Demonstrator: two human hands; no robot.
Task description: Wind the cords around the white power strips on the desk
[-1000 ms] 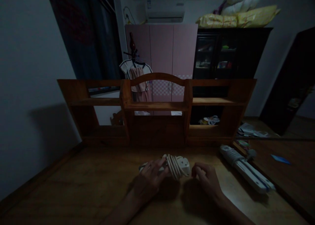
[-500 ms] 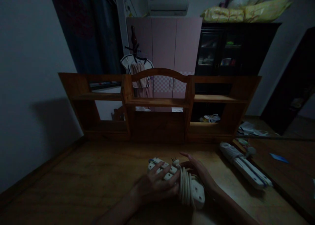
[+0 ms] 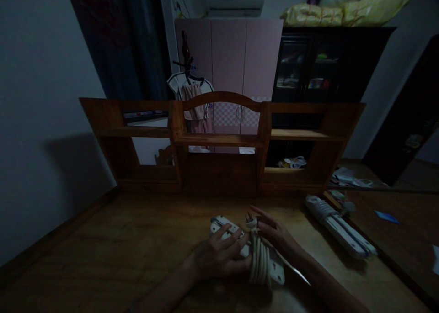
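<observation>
A white power strip (image 3: 274, 269) with its cord coiled around the middle (image 3: 259, 262) lies on the wooden desk (image 3: 120, 253) in front of me. My left hand (image 3: 219, 256) rests on the strip's left half, fingers curled over it and holding it down. My right hand (image 3: 274, 230) is at the far side of the coil, fingers pinching the plug (image 3: 250, 220) at the cord's end. The room is dim.
A second white power strip (image 3: 338, 233) with wrapped cord lies to the right near the desk edge. A wooden shelf unit (image 3: 219, 141) stands along the back of the desk. Behind are a pink wardrobe (image 3: 228, 61) and a dark cabinet (image 3: 329, 66).
The power strip has turned from lying crosswise to pointing diagonally toward me. My right hand moved from its right end to the plug at the far side; my left hand has settled on it.
</observation>
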